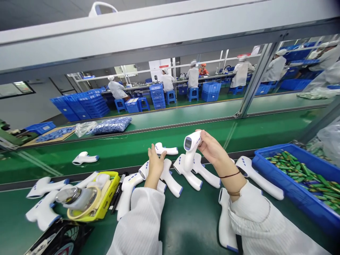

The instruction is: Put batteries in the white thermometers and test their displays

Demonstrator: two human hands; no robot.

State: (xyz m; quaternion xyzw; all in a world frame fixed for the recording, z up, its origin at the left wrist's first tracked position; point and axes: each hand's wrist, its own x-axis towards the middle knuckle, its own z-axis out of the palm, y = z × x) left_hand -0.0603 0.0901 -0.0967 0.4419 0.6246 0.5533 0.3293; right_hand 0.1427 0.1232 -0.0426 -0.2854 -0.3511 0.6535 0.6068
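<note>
Above the green bench (183,219), one thermometer gun (190,153) pinched in the right hand (212,148); two more guns (85,158) on the belt (127,152), one yellow tray (106,206), one blue bin (289,193)! The held gun's white, dark-screened, blue-buttoned. Left hand (156,163) half-open by a belt gun (170,151), contact unclear.

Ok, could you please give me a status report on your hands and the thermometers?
Right hand holding a white thermometer, screen in view. Left hand at a second thermometer on the green belt, contact unclear. More thermometers crowd the bench below.
</note>
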